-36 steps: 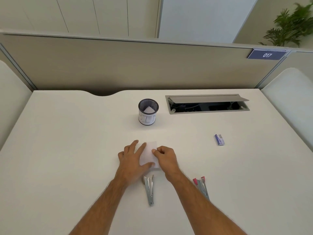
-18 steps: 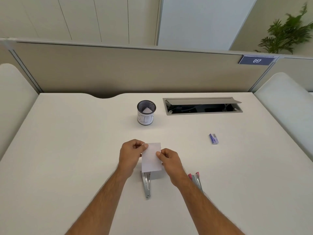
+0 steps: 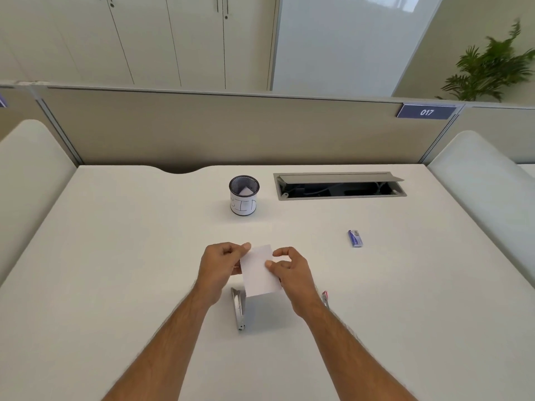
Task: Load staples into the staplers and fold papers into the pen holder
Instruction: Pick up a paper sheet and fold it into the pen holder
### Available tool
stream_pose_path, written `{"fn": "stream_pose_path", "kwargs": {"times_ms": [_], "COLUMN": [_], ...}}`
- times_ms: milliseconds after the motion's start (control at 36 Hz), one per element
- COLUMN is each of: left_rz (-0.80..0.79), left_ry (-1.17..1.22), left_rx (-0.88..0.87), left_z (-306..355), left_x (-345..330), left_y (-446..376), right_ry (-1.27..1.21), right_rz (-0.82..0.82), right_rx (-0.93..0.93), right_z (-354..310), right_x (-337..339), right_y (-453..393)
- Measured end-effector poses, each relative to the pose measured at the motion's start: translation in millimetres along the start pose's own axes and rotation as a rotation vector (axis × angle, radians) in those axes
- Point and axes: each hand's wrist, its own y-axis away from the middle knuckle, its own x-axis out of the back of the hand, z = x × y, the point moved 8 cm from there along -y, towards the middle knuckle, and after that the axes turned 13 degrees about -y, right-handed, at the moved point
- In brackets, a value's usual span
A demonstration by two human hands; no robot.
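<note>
Pinching a folded white paper (image 3: 259, 270) at both side edges, my left hand (image 3: 221, 269) and right hand (image 3: 291, 273) hold it lifted off the white worktop (image 3: 115, 256), presumably readying it for the mesh pen holder (image 3: 244, 195) beyond; a silver stapler (image 3: 238, 309) lies beneath, beige partition (image 3: 202, 131) behind.

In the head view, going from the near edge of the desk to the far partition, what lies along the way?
Silver stapler → folded paper, pinched by left hand and right hand → pen holder → partition.
</note>
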Motion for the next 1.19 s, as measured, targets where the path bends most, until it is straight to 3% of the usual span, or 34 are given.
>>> {"fn": "stream_pose_path", "kwargs": {"times_ms": [222,389,750,972,1194], "left_rz": [0.086,0.075,0.035,-0.036,0.007], "left_ry": [0.076,0.117,0.154,0.161,0.104], "left_rx": [0.055,0.061,0.017,-0.014,-0.043], "left_z": [0,6,17,22,21], "left_x": [4,-3,-18,-24,-21], "left_y": [5,7,10,15,15], "right_ry": [-0.133,-0.094,-0.125,-0.127,-0.163], "right_rz": [-0.298,-0.359,-0.145,-0.103,-0.084], "right_rx": [-0.029,0.003,0.05,0.043,0.053], "right_z": [-17,-27,-36,-36,-38], "right_x": [0,7,22,24,22], "right_y": [6,2,-17,-20,-18]}}
